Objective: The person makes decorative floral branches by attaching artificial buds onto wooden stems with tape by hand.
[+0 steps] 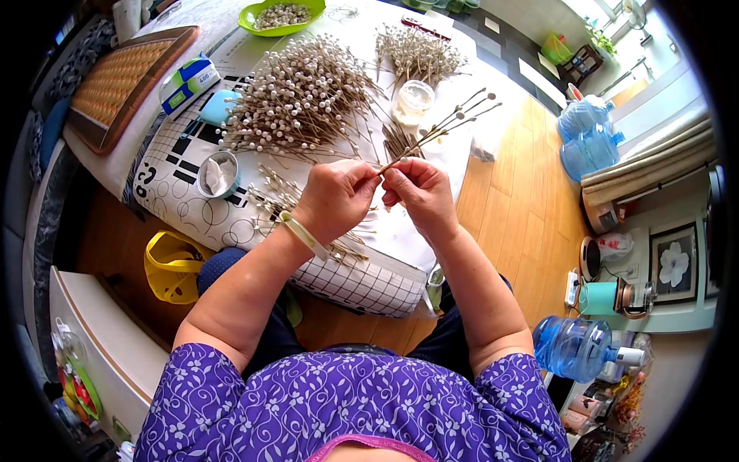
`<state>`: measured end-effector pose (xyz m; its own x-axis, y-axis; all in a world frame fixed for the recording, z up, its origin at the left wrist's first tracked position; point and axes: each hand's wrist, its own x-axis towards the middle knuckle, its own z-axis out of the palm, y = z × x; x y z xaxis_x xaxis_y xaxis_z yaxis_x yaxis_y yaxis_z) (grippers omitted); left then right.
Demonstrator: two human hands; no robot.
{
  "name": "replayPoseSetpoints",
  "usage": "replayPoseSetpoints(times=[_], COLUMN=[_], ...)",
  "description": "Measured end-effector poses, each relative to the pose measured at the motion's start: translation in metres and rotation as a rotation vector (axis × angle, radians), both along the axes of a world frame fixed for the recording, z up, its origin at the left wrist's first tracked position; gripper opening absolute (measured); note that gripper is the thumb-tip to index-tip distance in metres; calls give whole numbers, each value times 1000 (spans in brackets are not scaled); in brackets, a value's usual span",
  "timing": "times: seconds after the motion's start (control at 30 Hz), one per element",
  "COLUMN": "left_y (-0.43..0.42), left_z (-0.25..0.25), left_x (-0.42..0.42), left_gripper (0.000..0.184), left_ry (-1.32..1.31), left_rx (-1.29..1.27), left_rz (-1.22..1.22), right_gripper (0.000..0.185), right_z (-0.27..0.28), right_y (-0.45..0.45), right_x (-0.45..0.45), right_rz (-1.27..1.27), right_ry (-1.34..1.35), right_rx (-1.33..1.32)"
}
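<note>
Both hands meet over the table's near part. My left hand (pixel 336 199), with a pale bangle (pixel 303 235) on its wrist, pinches the lower end of a brown stem. My right hand (pixel 421 195) pinches the same branched stem (pixel 446 127) beside it; its dark tips point up and right. Beyond them lies a large heap of white-tipped stems (pixel 300 96), and a smaller bunch (pixel 419 54) at the back right. Short brown stems (pixel 397 141) lie just behind my right hand. More white-tipped stems (pixel 277 192) are partly hidden by my left hand.
A round tub (pixel 413 102) stands beyond the hands. On the left are a small bowl with white tissue (pixel 219 174), a blue case (pixel 219 107) and a tissue pack (pixel 189 83). A green bowl of beads (pixel 282 17) sits at the back. A yellow bag (pixel 174 267) is below left.
</note>
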<state>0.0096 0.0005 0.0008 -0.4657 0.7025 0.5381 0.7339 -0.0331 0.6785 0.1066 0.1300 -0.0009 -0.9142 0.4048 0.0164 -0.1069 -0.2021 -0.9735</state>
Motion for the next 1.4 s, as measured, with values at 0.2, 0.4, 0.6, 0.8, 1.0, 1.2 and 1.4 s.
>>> replayPoseSetpoints(times=[0.2,0.4,0.6,0.8,1.0,1.2,1.4], left_y=[0,-5,-6,0,0,1,2], left_z=[-3,8,8,3,1,-3,-7], left_x=[1,-10,-11,-2,2,3,-4], left_gripper=[11,17,15,10,11,11,16], left_ry=[-854,-1283,-1226,-950,-454,-620,-888], left_rx=[-54,-131,-151,-132,-137,-110,-214], left_rz=[-251,-477,-478,-273,-127,-158,-253], right_gripper=[9,8,8,10,11,11,10], right_z=[-3,-4,0,2,-3,-10,-10], right_y=[2,5,7,14,6,8,6], right_x=[1,0,0,2,2,-2,-4], right_rz=[8,58,103,153,66,93,73], right_ry=[25,70,-9,-78,-59,7,7], right_rx=[102,-31,-60,-81,-207,-50,52])
